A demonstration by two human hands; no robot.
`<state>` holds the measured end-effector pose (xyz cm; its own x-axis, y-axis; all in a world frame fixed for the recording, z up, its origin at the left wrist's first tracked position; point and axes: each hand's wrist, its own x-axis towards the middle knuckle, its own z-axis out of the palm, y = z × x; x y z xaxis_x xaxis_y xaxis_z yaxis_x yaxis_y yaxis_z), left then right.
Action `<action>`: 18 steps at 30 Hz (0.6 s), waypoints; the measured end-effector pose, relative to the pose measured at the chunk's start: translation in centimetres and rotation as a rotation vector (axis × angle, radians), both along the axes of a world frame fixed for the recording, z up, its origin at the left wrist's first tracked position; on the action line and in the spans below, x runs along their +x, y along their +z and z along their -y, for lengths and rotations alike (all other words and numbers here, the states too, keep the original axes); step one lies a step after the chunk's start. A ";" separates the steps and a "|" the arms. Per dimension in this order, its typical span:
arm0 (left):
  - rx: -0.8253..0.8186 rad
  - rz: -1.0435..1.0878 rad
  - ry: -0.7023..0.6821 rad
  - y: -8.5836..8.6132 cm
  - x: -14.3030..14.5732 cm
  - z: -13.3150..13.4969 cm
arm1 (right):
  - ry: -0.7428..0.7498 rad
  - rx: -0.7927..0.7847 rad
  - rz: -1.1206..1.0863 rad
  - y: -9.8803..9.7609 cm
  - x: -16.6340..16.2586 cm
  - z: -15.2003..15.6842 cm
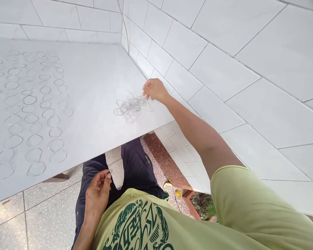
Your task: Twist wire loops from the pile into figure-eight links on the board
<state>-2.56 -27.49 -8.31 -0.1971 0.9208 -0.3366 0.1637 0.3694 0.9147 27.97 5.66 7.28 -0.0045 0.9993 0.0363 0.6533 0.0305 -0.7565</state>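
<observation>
My right hand (154, 90) reaches out over the white table (94, 76) and pinches at a tangled heap of thin wire rings (129, 107) near the table's right edge; its fingers are closed on the heap's right side. My left hand (97, 194) hangs below the table's front edge in front of my thigh. Thumb and fingertips are pressed together in a pinch, and what they hold is too small to make out. Several single wire rings (28, 111) lie spread in rows on the left half of the table.
White tiled walls (237, 69) close in behind and to the right of the table. Below are my dark trousers (135, 166), a terrazzo floor (41, 215) and a reddish step (167, 159).
</observation>
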 end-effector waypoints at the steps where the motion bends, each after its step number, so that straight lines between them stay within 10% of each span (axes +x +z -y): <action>1: -0.001 0.003 -0.004 0.1 0.2 -0.2 | -0.049 -0.010 0.020 -0.3 2.1 -0.3; 9: -0.004 -0.038 -0.037 -0.2 0.6 -0.6 | -0.033 -0.117 0.148 -4.0 7.4 2.1; 18: -0.015 -0.105 -0.012 -1.4 -0.3 0.5 | 0.313 0.185 0.420 -7.4 6.4 5.1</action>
